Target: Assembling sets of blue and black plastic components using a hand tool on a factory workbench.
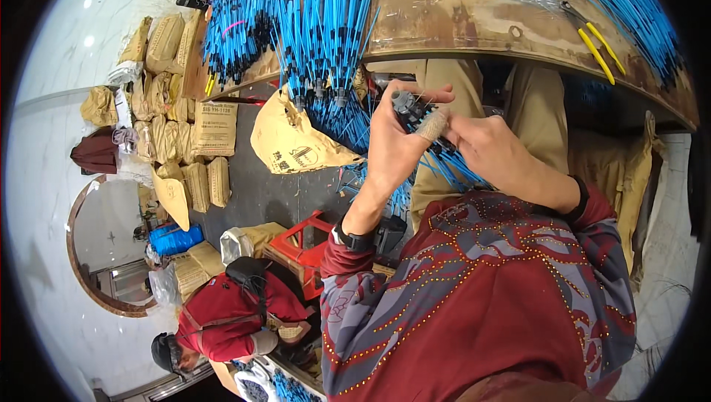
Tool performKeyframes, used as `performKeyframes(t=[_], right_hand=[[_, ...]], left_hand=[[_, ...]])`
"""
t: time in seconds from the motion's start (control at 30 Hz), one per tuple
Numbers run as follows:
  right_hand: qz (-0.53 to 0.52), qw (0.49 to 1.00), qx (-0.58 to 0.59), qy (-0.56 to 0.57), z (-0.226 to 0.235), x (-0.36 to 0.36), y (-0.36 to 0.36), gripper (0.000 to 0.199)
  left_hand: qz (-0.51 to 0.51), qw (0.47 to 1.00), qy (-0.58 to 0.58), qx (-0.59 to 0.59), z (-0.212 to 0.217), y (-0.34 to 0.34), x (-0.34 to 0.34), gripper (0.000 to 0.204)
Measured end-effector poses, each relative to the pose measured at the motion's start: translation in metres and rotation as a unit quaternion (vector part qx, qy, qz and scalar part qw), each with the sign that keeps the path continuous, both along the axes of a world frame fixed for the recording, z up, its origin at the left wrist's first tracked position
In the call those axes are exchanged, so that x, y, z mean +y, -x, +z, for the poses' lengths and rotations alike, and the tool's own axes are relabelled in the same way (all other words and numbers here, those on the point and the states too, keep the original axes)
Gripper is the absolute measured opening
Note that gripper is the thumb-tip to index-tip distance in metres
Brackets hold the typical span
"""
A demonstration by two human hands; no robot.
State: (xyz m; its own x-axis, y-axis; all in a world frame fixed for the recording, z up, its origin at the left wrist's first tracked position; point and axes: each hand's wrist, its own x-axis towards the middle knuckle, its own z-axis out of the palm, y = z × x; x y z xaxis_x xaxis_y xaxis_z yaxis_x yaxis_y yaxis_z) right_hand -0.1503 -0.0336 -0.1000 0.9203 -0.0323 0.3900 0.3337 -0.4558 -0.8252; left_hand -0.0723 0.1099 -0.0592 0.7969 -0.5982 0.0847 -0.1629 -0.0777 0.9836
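Head view: both hands meet in front of the chest, just below the edge of the worn wooden surface [474, 24]. The left hand [396, 146] is raised, wrist bent, its fingers clamped around a small dark grey plastic fitting [409, 108]. The right hand [492, 151] reaches in from the right, its taped fingertip pressed against the fitting, closed on a bundle of blue cables [452, 168] trailing down over the lap. More blue cables [318, 24] lie heaped on the surface beside yellow-handled pliers [596, 46]. A torn tan paper sack [292, 143] below holds further cables. Another person in red [237, 313] crouches on the floor.
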Motion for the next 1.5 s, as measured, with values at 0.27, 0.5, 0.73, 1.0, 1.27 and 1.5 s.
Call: performKeyframes(t=[0.27,0.5,0.73,1.0,1.27,1.5], right_hand=[[0.019,1.000,0.017,0.016,0.003,-0.004,-0.003,0.007],[-0.039,0.982,0.034,0.180,-0.004,-0.030,0.006,0.012],[-0.413,0.784,0.017,0.462,-0.025,-0.206,0.017,0.037],[-0.409,0.878,0.031,0.247,-0.042,-0.266,-0.001,0.039],[-0.029,0.893,0.374,-0.251,0.034,-0.189,0.025,0.032],[-0.105,0.939,-0.019,0.327,0.051,-0.117,0.048,0.053]], left_hand=[[0.066,0.996,0.053,0.024,-0.004,0.005,-0.006,0.014],[-0.010,0.999,0.013,0.043,-0.002,-0.011,-0.019,0.011],[-0.100,0.992,0.002,0.079,-0.005,-0.034,-0.074,0.009],[-0.129,0.984,-0.024,0.117,-0.001,-0.039,-0.111,0.009],[-0.160,0.982,-0.067,0.073,0.000,-0.018,-0.103,0.010],[-0.121,0.991,-0.040,0.034,-0.002,0.013,-0.074,0.017]])
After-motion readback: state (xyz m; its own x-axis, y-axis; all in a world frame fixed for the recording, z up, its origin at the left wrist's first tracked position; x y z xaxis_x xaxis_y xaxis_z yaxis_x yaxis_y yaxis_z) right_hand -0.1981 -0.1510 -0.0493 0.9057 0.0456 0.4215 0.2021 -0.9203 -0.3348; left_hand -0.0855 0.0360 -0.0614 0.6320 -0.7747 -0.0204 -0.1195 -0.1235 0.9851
